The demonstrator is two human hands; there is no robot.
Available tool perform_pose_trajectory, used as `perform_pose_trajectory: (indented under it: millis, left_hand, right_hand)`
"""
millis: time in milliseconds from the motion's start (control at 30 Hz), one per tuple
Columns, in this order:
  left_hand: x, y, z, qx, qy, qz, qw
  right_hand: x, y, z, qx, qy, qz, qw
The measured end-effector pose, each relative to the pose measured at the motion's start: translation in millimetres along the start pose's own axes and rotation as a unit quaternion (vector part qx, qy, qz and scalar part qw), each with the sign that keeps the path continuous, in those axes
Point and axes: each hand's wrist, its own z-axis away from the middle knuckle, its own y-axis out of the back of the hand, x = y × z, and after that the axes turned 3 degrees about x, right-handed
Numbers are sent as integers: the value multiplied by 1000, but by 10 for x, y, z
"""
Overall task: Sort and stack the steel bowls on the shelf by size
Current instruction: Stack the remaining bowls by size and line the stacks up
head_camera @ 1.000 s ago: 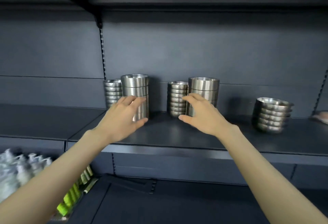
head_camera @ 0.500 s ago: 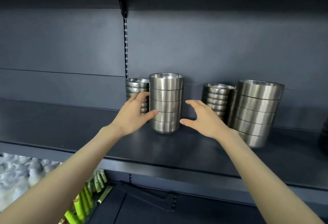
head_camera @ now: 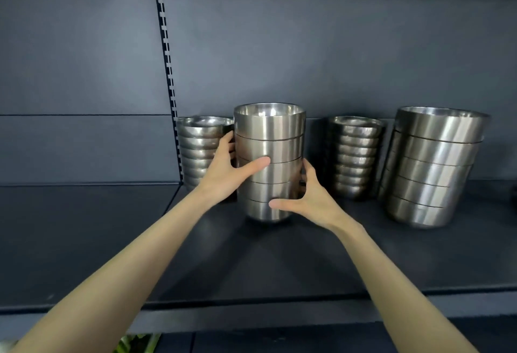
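A tall stack of large steel bowls stands on the dark shelf in the middle. My left hand grips its left side, thumb across the front and fingers behind. My right hand grips its lower right side, thumb on the front near the base. Behind and to the left is a stack of small bowls, partly hidden by my left hand. To the right stand a second stack of small bowls and a leaning stack of large bowls.
A slotted black upright runs up the back panel just left of the bowls. The shelf's front edge crosses below my forearms. Green items show on a lower level at the bottom left.
Both hands have closed in from either side and now hold the left tall stack. The view has moved closer and to the left, so the far-right bowl stack is out of frame.
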Motion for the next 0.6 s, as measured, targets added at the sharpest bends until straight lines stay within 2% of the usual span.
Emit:
perform_pose_trajectory:
  millis: [333, 600]
  left_hand:
    - [-222, 19, -183, -67, 1, 58, 996]
    - [-203, 15, -168, -41, 10, 57, 997]
  right_hand:
    - [104, -113, -94, 1, -6, -64, 998]
    - [107, -116, -69, 47, -15, -54, 997]
